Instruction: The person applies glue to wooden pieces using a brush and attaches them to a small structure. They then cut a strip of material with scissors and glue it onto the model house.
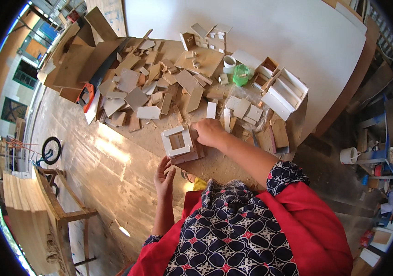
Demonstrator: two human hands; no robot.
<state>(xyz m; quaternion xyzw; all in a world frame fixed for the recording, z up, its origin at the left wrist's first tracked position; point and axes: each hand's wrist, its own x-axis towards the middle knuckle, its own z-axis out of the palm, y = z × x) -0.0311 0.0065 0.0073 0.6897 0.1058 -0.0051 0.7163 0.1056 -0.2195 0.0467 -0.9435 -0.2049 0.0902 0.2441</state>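
Observation:
A small white square wooden frame [177,140] with an open middle lies on brown wood pieces at the table's near edge. Just beyond its right side is my right hand [211,132], its fingers curled down and pressed together. Whatever they grip is hidden beneath them. Below the frame's near left corner, my left hand [164,178] is raised with its fingers apart, holding nothing. A white-faced wood block [211,110] stands beyond my right hand.
Loose wood offcuts [136,98] cover the table's left and middle. An orange-handled saw [85,97] lies at the left edge. Farther back are a small wooden house model [208,37], a white cup [229,63], a green plastic bag [241,75] and a white compartment box [286,93].

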